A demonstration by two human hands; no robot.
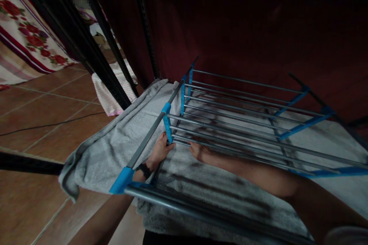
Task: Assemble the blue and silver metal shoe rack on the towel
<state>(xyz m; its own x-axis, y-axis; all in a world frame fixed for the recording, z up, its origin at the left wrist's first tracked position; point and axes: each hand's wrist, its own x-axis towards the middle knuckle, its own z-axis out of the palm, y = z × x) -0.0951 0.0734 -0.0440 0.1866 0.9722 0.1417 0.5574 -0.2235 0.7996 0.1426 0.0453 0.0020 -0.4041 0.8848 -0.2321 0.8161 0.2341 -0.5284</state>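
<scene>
A rack of grey metal rods (230,131) with blue plastic brackets (167,127) lies on a grey towel (115,141). My left hand (159,150), with a dark band on its wrist, is closed around the lower end of the nearest blue bracket on the rack's left side. Just right of it, my right hand (198,151) has its fingers curled at the lowest rod, near that bracket. The fingertips of my right hand are partly hidden. A blue corner piece (123,180) joins the side tube to the thick front tube (184,204).
Black metal posts (97,61) stand at the left, over a brown tiled floor (34,122). Nearby are a striped cloth (100,92) and a floral cloth (34,38). A dark red cloth (244,26) hangs behind the rack. A black cable (57,123) crosses the tiles.
</scene>
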